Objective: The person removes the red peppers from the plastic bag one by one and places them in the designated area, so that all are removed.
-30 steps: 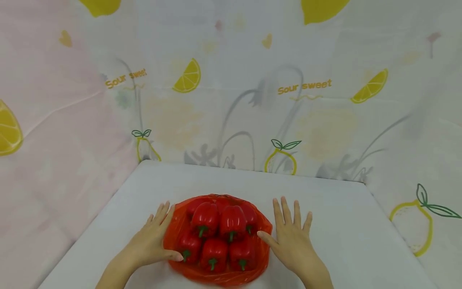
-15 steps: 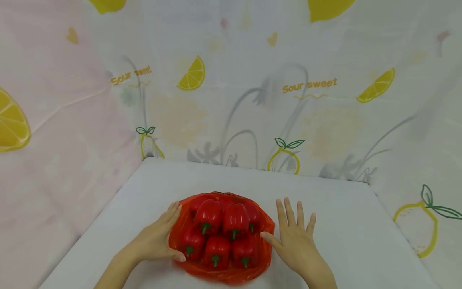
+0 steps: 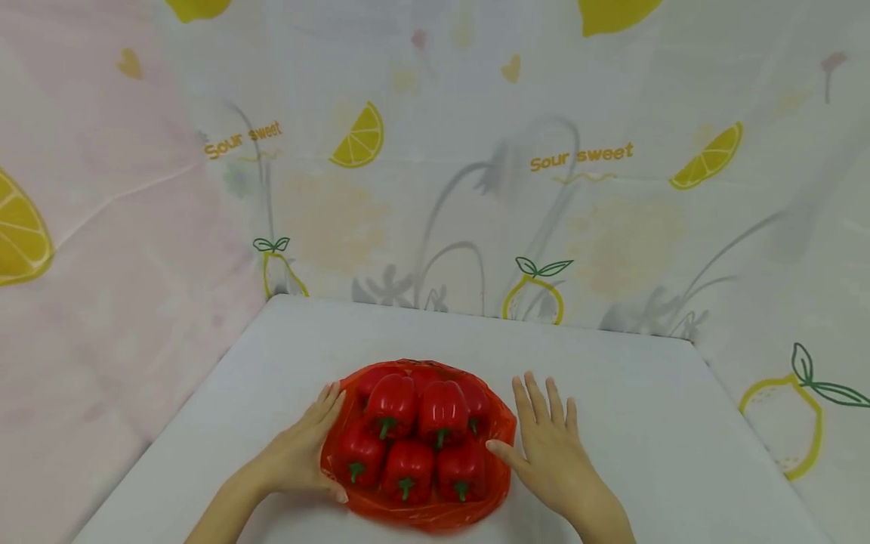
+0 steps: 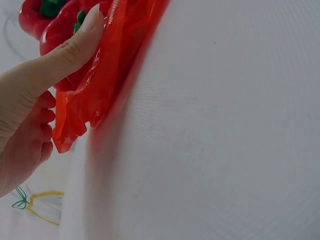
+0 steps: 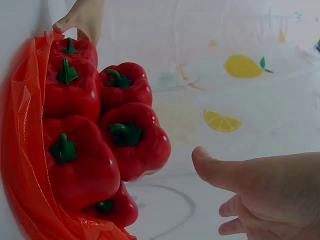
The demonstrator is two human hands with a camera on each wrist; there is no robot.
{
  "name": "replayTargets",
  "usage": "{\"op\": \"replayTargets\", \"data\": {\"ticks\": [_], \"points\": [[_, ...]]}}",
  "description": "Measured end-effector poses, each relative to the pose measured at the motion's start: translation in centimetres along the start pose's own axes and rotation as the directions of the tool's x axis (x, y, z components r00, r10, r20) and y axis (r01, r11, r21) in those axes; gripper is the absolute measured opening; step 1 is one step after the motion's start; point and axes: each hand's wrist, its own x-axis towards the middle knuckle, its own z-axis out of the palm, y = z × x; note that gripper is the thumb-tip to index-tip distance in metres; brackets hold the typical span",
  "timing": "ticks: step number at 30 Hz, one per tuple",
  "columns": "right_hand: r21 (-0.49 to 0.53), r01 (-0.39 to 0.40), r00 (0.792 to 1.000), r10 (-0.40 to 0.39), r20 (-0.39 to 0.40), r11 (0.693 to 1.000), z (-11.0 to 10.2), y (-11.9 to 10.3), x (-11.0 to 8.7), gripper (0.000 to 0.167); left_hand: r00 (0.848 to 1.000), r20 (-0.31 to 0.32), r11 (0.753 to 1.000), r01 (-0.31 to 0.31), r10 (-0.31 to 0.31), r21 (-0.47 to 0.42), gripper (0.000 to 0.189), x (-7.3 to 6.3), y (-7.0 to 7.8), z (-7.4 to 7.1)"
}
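Several glossy red bell peppers [image 3: 408, 470] with green stems are heaped in a thin orange-red plastic bag [image 3: 501, 472], its rim rolled down around them, in the middle of the table. My left hand [image 3: 299, 453] lies along the bag's left side, fingers stretched forward and thumb at the near edge. In the left wrist view its thumb [image 4: 70, 52] reaches across the front of a pepper and the bag. My right hand [image 3: 553, 457] is spread to the right of the bag, palm down. The right wrist view shows that hand [image 5: 270, 192] apart from the peppers [image 5: 135, 132].
The white table [image 3: 646, 423] extends around the bag on all sides. Behind it and at both sides hangs a pale cloth [image 3: 435, 189] printed with lemons and lettering, meeting the table's far edge.
The left hand has come in closer against the bag's left side. Fingers of the right hand have drawn slightly together, still beside the bag. The head view has shifted a little.
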Motion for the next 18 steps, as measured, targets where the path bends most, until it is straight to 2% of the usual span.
{"op": "replayTargets", "data": {"ticks": [4,8,13,18], "points": [[0.008,0.067,0.997,-0.066,-0.034,0.998,0.3,0.2,0.4,0.089,1.0,0.004,1.0,0.003,-0.003,-0.022,0.136,-0.1,-0.3,0.4],[0.016,0.17,0.984,-0.169,-0.057,0.985,0.7,0.3,1.6,0.098,1.0,-0.012,1.0,0.011,-0.011,-0.028,0.134,-0.3,-0.4,0.4],[0.056,0.295,0.953,-0.29,-0.084,0.954,1.4,0.2,3.3,0.103,0.999,-0.043,1.0,-0.001,0.0,-0.022,0.133,-0.1,-0.2,0.6],[0.051,0.383,0.921,-0.377,-0.102,0.922,2.2,0.3,4.6,0.103,0.999,-0.049,0.999,0.004,-0.007,-0.049,0.132,-0.1,0.0,0.9]]}}
